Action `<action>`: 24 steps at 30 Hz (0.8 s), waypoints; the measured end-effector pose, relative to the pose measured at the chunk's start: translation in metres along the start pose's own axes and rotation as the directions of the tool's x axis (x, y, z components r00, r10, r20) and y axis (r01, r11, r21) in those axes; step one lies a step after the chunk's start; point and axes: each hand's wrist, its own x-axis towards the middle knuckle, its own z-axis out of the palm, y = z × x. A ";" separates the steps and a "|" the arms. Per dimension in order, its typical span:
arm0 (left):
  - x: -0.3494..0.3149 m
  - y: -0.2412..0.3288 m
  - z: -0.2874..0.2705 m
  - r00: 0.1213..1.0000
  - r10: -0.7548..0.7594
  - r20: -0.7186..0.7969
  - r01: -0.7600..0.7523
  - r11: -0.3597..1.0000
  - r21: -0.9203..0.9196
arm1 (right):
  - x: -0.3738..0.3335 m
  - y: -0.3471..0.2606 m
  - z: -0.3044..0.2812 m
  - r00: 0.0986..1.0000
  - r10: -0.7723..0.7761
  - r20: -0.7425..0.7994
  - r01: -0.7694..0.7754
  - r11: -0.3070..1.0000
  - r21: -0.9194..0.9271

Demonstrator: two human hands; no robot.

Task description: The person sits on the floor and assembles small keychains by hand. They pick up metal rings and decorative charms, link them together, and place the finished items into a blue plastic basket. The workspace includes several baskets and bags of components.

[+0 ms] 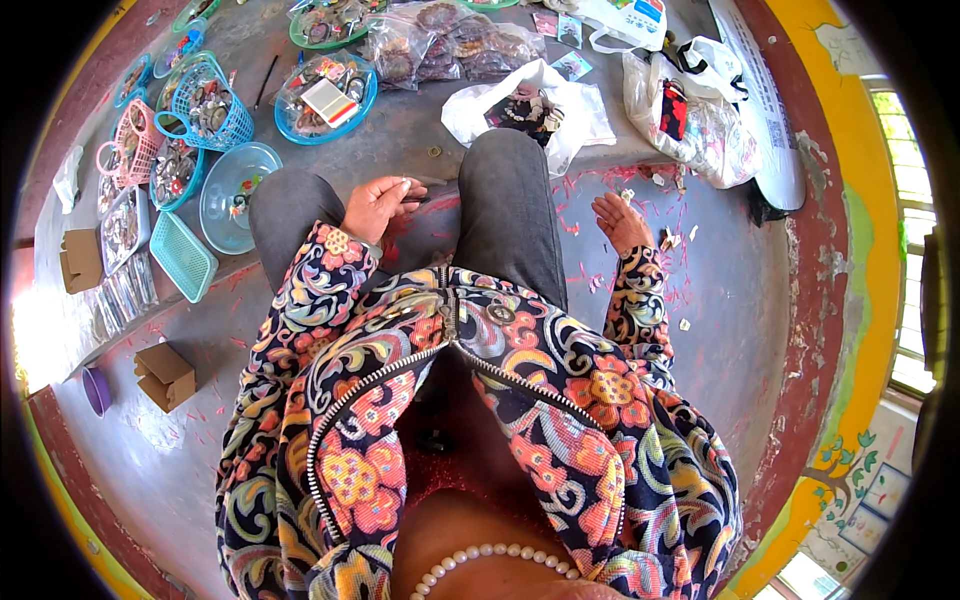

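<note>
My left hand (376, 208) is above my left knee, beside the table edge. Its thumb and fingers are pressed together at the tips, and whatever small dark thing is between them is too small to name. Off to the right of my right knee, my right hand (622, 224) is held out over the floor with its fingers stretched. A small pale piece (627, 195) shows near its fingertips; I cannot tell whether it touches them. A white plastic bag (470, 112) with dark bundled items inside lies just beyond my knees.
Blue basins (370, 100) and baskets (238, 120) of small items crowd the table's left side, along with a turquoise tray (183, 256). Clear bags (450, 45) lie at the back. A stuffed plastic bag (700, 140) is at right. Scraps litter the floor; a cardboard box (165, 378) stands lower left.
</note>
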 end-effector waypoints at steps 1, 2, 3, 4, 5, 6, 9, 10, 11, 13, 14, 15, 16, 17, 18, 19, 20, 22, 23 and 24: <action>-0.001 0.001 0.002 1.000 0.000 -0.002 0.000 1.000 -0.006 | 0.000 -0.004 0.003 1.000 -0.008 0.016 0.009 1.000 -0.018; -0.001 0.002 0.003 1.000 -0.001 -0.003 0.001 1.000 -0.012 | 0.004 -0.005 -0.005 0.994 -0.018 0.108 0.011 0.998 0.066; 0.000 0.002 0.003 1.000 0.000 -0.002 -0.001 1.000 -0.022 | 0.009 -0.005 -0.016 0.980 -0.035 0.196 0.006 0.989 0.150; 0.001 0.001 0.002 1.000 0.002 -0.006 -0.002 1.000 -0.031 | 0.009 -0.006 -0.015 0.957 -0.058 0.285 -0.010 0.973 0.232; 0.001 0.000 0.002 1.000 0.003 -0.008 -0.003 0.999 -0.040 | 0.008 -0.007 -0.014 0.982 -0.067 0.178 0.046 0.992 0.118; 0.001 0.000 0.002 1.000 0.003 -0.006 -0.003 0.999 -0.033 | 0.006 -0.008 -0.014 0.993 -0.090 0.071 0.090 0.996 -0.004; -0.001 -0.002 0.000 1.000 -0.001 -0.021 0.001 1.000 -0.020 | -0.005 -0.019 0.019 0.985 -0.110 -0.132 0.096 0.990 -0.108; -0.002 -0.003 -0.002 1.000 0.003 -0.030 -0.004 1.000 -0.022 | -0.008 -0.021 0.027 0.979 -0.104 -0.178 0.087 0.991 -0.100; -0.002 -0.003 -0.002 1.000 0.001 -0.023 -0.001 1.000 -0.019 | -0.003 -0.009 0.002 0.961 -0.031 -0.275 -0.062 0.945 -0.322; 0.003 -0.002 0.004 1.000 0.001 0.005 -0.001 1.000 -0.018 | 0.000 0.022 -0.084 0.863 0.137 -0.487 -0.499 0.391 -0.773; 0.005 0.000 0.006 1.000 0.004 0.009 -0.004 1.000 -0.018 | -0.005 0.035 -0.115 0.824 0.220 -0.522 -0.565 0.256 -0.784; 0.007 0.000 0.006 1.000 0.017 0.006 -0.017 1.000 -0.025 | -0.007 0.047 -0.132 0.783 0.310 -0.539 -0.600 0.145 -0.787; 0.004 0.000 0.006 1.000 0.028 -0.005 -0.028 0.999 -0.038 | -0.008 0.050 -0.136 0.746 0.392 -0.538 -0.607 0.068 -0.792; 0.002 0.000 0.005 0.999 0.038 -0.012 -0.039 0.998 -0.051 | -0.001 0.047 -0.141 0.754 0.447 -0.481 -0.592 0.145 -0.793; 0.003 -0.001 0.005 1.000 0.018 -0.003 -0.019 0.998 -0.066 | -0.002 0.045 -0.145 0.764 0.490 -0.420 -0.584 0.247 -0.773; 0.006 -0.002 0.004 1.000 -0.001 0.010 0.002 0.997 -0.083 | -0.002 0.041 -0.149 0.795 0.516 -0.321 -0.562 0.423 -0.711; 0.009 -0.004 0.005 0.999 -0.022 0.025 0.024 0.995 -0.099 | -0.001 0.036 -0.153 0.845 0.496 -0.201 -0.515 0.652 -0.557; -0.003 -0.002 -0.001 0.999 -0.025 -0.031 0.022 0.997 -0.078 | -0.001 0.016 -0.046 0.962 0.228 -0.150 -0.264 0.917 -0.299; 0.000 0.000 0.001 1.000 -0.025 -0.017 0.024 0.997 -0.079 | -0.008 0.004 -0.028 0.981 0.173 -0.084 -0.189 0.947 -0.261; 0.001 0.001 0.002 1.000 -0.023 -0.010 0.022 0.996 -0.086 | -0.009 -0.001 -0.017 0.992 0.123 -0.011 -0.122 0.969 -0.216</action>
